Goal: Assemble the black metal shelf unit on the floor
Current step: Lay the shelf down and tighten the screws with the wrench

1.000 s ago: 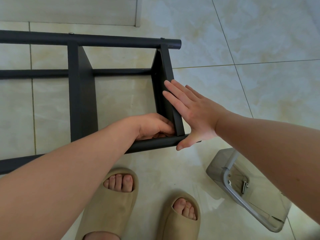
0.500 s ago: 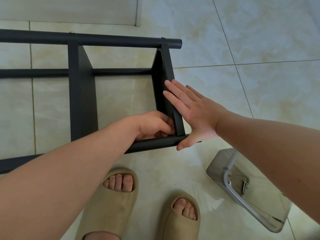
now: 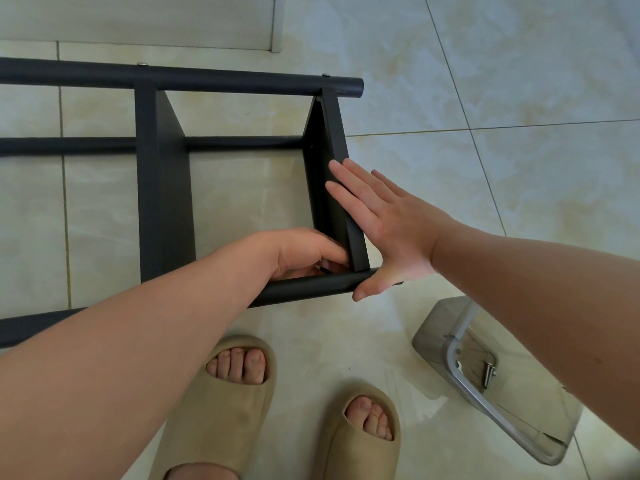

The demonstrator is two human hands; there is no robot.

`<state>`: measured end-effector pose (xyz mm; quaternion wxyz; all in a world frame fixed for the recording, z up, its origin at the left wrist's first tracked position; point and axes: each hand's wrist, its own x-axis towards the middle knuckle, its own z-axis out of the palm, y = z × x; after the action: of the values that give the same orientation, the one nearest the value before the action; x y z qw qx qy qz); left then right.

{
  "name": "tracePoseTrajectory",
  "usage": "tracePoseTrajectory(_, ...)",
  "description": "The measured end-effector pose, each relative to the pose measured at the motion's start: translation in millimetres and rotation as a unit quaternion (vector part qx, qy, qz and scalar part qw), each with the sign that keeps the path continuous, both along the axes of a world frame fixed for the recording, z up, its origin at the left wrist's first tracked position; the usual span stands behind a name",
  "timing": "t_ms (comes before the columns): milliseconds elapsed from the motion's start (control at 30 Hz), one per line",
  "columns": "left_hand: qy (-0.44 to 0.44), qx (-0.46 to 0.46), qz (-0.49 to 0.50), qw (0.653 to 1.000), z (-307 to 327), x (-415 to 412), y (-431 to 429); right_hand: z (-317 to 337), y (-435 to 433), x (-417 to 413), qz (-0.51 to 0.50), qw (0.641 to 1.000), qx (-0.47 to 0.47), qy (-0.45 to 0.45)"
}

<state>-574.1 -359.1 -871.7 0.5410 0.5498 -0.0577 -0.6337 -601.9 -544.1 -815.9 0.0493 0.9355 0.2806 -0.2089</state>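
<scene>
The shelf frame runs off the left edge. At centre, the left hand tucks its fingertips behind the end panel; what they hold is unclear.

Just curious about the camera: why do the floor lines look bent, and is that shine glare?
Head view: the wide-angle lens bows the tile joints; the glossy floor mirrors soft light below the right hand; shadows are faint, and the shelf frame looks sharp.

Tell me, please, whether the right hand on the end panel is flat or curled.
Flat: the right hand presses the end panel with straight fingers.
</scene>
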Motion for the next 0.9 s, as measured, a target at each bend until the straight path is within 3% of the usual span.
tracePoseTrajectory(533, -0.057, 0.006, 0.025, 0.998, -0.9, -0.4, -1.0, 0.2, -0.1, 0.2, 0.001, 1.000, 0.000, 0.000)
tracePoseTrajectory(733, -0.041, -0.007, 0.034, 0.999, -1.4, 0.3, -1.3, 0.2, -0.1, 0.1, 0.002, 1.000, 0.003, -0.002)
tracePoseTrajectory(900, 0.033, 0.002, 0.026, 0.999, -1.3, 2.3, -0.8, 0.3, 0.2, 0.5, 0.001, 1.000, -0.001, 0.001)
